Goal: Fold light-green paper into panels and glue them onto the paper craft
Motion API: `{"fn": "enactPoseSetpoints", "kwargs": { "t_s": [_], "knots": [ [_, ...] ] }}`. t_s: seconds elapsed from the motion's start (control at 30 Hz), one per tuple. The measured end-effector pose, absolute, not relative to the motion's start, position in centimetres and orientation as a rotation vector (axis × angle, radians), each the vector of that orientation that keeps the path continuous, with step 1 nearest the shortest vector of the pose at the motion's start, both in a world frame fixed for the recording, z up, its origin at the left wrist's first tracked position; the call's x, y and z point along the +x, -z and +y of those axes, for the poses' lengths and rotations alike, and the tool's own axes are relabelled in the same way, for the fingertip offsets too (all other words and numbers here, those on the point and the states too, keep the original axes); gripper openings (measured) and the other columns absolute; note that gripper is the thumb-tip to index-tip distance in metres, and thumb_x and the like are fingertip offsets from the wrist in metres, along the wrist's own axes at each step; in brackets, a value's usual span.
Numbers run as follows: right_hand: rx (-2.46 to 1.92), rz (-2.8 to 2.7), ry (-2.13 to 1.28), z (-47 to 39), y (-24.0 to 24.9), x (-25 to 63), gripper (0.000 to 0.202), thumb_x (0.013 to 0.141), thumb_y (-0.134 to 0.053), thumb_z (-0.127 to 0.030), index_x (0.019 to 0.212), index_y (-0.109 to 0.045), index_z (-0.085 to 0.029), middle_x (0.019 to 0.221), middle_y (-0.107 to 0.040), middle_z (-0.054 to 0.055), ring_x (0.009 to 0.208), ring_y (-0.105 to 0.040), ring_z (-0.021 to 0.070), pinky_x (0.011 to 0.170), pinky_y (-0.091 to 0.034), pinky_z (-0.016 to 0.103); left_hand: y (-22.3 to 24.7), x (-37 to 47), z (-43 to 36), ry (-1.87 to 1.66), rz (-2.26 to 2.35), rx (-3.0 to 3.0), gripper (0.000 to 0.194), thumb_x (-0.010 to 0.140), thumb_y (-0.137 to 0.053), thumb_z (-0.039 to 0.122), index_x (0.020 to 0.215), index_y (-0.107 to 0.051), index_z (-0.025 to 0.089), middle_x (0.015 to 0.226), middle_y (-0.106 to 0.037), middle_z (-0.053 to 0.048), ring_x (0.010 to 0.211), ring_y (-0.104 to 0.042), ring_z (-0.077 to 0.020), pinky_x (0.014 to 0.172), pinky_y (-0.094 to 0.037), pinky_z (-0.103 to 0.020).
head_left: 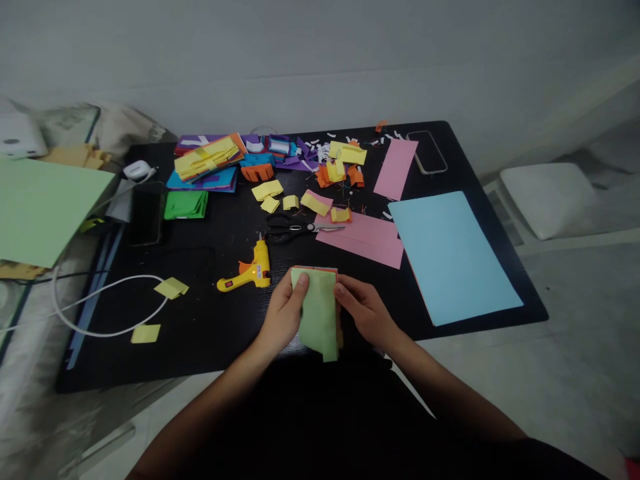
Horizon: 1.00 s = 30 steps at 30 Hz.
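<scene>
Between my two hands, at the front edge of the black table, is a stack of folded paper (319, 313) with a light green sheet on top and orange edges showing beneath. My left hand (286, 308) grips its left side, thumb lying over the green face. On the other side my right hand (367, 312) closes on the right edge, with the fingers behind partly hidden. A yellow glue gun (255, 267) lies just left of the stack. Beyond it rest black-handled scissors (295, 229), their blades over pink paper (370, 241).
Light blue sheets (455, 257) cover the table's right part, near a phone (430, 153). Yellow, purple and green (186, 205) paper bundles and scraps fill the back. A white cable (107, 333) loops at left, by a dark phone (146, 213). A stool (545, 197) stands right.
</scene>
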State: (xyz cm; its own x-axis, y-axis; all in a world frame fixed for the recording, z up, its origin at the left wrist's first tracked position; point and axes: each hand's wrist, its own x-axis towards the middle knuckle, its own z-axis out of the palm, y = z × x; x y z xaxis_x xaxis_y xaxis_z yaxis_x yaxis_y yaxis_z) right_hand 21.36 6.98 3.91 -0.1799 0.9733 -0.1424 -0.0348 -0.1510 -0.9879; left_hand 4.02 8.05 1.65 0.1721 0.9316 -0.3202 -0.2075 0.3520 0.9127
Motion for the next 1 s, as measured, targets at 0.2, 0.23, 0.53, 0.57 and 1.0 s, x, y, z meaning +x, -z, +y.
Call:
{"fn": "enactPoseSetpoints", "kwargs": {
  "t_s": [0.2,0.23,0.53,0.57,1.0],
  "knots": [
    [-1.225,-1.165,-1.493,6.7,-3.7,21.0,0.047,0.096,-0.063,-0.066,0.098,-0.083,-0.024,0.077,-0.071,0.000,0.072,-0.063,0.0185,0.069,-0.054,0.030,-1.2,3.7,7.7,-0.949,1.033,0.837,0.040,0.091,-0.075,0.056,0.107,-0.070,0.019,0.093,-0.076,-0.004,0.077,-0.068,-0.0152,0.071,-0.054,-0.025],
    [-1.229,-1.165,-1.491,6.6,-3.7,20.9,0.047,0.097,-0.063,-0.066,0.098,-0.083,-0.023,0.077,-0.071,0.000,0.071,-0.063,0.0181,0.068,-0.054,0.030,-1.3,3.7,7.7,-0.948,1.033,0.842,0.040,0.090,-0.077,0.055,0.107,-0.070,0.019,0.094,-0.076,-0.004,0.077,-0.068,-0.0152,0.070,-0.054,-0.025],
    [-1.252,-1.131,-1.386,6.1,-3.3,20.7,0.034,0.099,-0.064,-0.053,0.116,-0.078,-0.027,0.110,-0.080,0.005,0.104,-0.074,0.0232,0.090,-0.061,0.037,-1.6,3.9,8.1,-1.011,1.145,0.844,0.039,0.088,-0.079,0.052,0.108,-0.072,0.020,0.093,-0.077,-0.004,0.079,-0.071,-0.0177,0.073,-0.057,-0.029],
    [-1.254,-1.121,-1.367,5.9,-3.2,20.6,0.035,0.096,-0.070,-0.050,0.123,-0.075,-0.028,0.120,-0.078,0.006,0.111,-0.074,0.0238,0.095,-0.061,0.039,-1.5,4.0,8.1,-1.029,1.151,0.810,0.039,0.088,-0.079,0.052,0.109,-0.071,0.020,0.095,-0.078,-0.004,0.080,-0.072,-0.0180,0.075,-0.057,-0.029],
    [-1.311,-1.616,-1.245,7.4,-5.0,24.3,0.028,0.094,-0.075,-0.031,0.122,-0.079,-0.029,0.116,-0.082,0.004,0.103,-0.079,0.0238,0.091,-0.063,0.040,-3.5,-0.4,9.0,-1.154,1.062,1.444,0.046,0.088,-0.081,0.031,0.131,-0.065,0.027,0.138,-0.068,-0.010,0.129,-0.066,-0.0275,0.113,-0.052,-0.046]
  ]
}}
